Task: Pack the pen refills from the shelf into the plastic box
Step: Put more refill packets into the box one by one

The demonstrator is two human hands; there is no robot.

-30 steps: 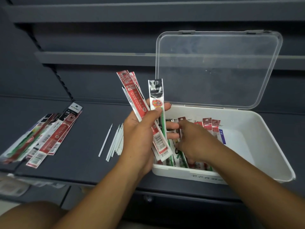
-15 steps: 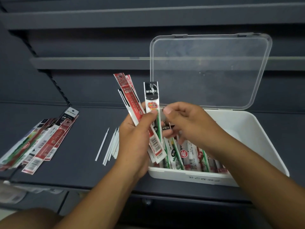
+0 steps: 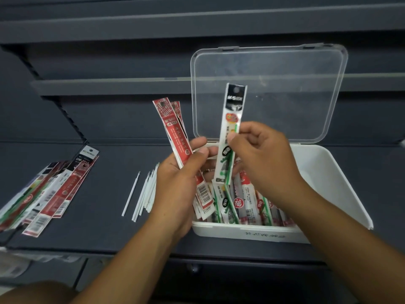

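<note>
My left hand (image 3: 179,178) grips a small bunch of red pen refill packs (image 3: 173,132), fanned upward beside the box. My right hand (image 3: 265,159) pinches one green-and-white refill pack (image 3: 232,119) with a black top and holds it upright over the box's left end, apart from the bunch. The white plastic box (image 3: 328,185) sits on the dark shelf with its clear lid (image 3: 285,84) standing open. Several refill packs (image 3: 241,205) lie inside along its near side.
More refill packs (image 3: 54,189) lie fanned out on the shelf at the left. Several loose white refill tubes (image 3: 144,194) lie between them and my left hand. Dark empty shelves (image 3: 109,84) run behind. The shelf's front edge (image 3: 65,249) is close below.
My right hand came up out of the box, took the green-and-white pack from the left hand's bunch and drew it to the right over the box.
</note>
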